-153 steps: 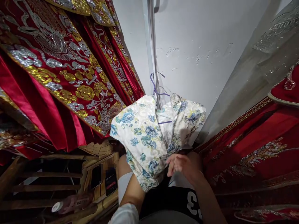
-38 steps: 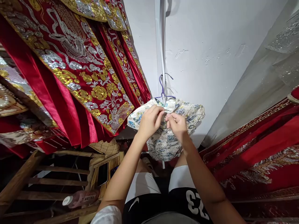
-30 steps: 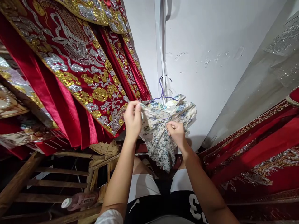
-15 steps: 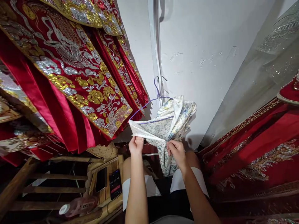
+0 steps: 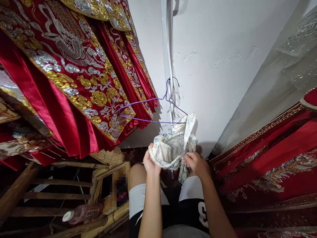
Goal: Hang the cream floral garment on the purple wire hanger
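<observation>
A pale floral-print garment (image 5: pixel 170 150) hangs by one shoulder from the right end of a purple wire hanger (image 5: pixel 146 100). The hanger's left arm is bare, and its hook sits by a white vertical strip on the wall. My left hand (image 5: pixel 151 162) is closed round the loose left edge of the garment, fingers partly behind the cloth. With my right hand (image 5: pixel 196 163) I pinch the white-trimmed edge at the garment's lower right. Below the right hand, a narrow part of the cloth hangs down between my knees.
Red embroidered robes (image 5: pixel 99 82) hang at the left. More red beaded garments (image 5: pixel 269 158) line the right side, beside clear plastic covering. Lower left stands a bamboo chair (image 5: pixel 61 195) with a pink bottle (image 5: pixel 84 213). A woven straw item (image 5: pixel 109 157) lies behind it.
The garment's left shoulder has come off the hanger, leaving that arm bare. My left hand has shifted slightly right and down with the cloth; my right hand has moved slightly right.
</observation>
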Demonstrator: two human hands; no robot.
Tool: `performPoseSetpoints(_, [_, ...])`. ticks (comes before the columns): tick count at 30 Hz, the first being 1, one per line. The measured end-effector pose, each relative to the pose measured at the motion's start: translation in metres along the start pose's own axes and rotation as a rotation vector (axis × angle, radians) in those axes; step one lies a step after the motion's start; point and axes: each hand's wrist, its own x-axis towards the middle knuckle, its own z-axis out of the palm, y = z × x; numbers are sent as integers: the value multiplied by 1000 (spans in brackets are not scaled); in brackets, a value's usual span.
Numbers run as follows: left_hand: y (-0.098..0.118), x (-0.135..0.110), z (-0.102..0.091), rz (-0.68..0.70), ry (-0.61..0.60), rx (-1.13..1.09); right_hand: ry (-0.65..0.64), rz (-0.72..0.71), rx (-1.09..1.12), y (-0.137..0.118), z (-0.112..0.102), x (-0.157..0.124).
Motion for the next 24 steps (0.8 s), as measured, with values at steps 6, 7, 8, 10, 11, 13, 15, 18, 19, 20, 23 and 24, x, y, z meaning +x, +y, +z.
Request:
performPoseSetpoints(6, [1, -48, 56, -61, -447, 236, 66, -78, 256, -3, 20, 4])
performPoseSetpoints(7, [0, -53, 60, -40, -526, 375, 37, -52, 344, -4, 23, 4])
performPoseSetpoints(8, [-1, -57, 63, -9, -597, 526, 6, -25, 428, -5, 26, 4])
performPoseSetpoints(10, [0, -63, 65, 87, -716, 816, -40, 18, 554, -9, 30, 2])
performPoseSetpoints(11, [1, -64, 65, 144, -756, 936, -43, 36, 593, -12, 30, 0])
performPoseSetpoints(13, [6, -63, 63, 233, -781, 1098, -33, 64, 632, -20, 30, -3])
performPoseSetpoints(15, [11, -56, 60, 259, -751, 1168, -96, 74, 623, -31, 28, -6])
performPoseSetpoints(18, [19, -38, 53, 203, -754, 1150, -284, 65, 567, -49, 21, -6])
performPoseSetpoints(19, [21, -32, 50, 156, -801, 1129, -344, 55, 533, -55, 17, -4])
performPoseSetpoints(20, [22, -25, 46, 100, -862, 1114, -404, 42, 482, -62, 12, -1])
performPoseSetpoints(23, [25, -9, 33, -67, -1019, 1156, -583, 16, 233, -81, -12, 12])
performPoseSetpoints(24, [27, -5, 29, -102, -1065, 1213, -626, 4, 137, -87, -21, 18])
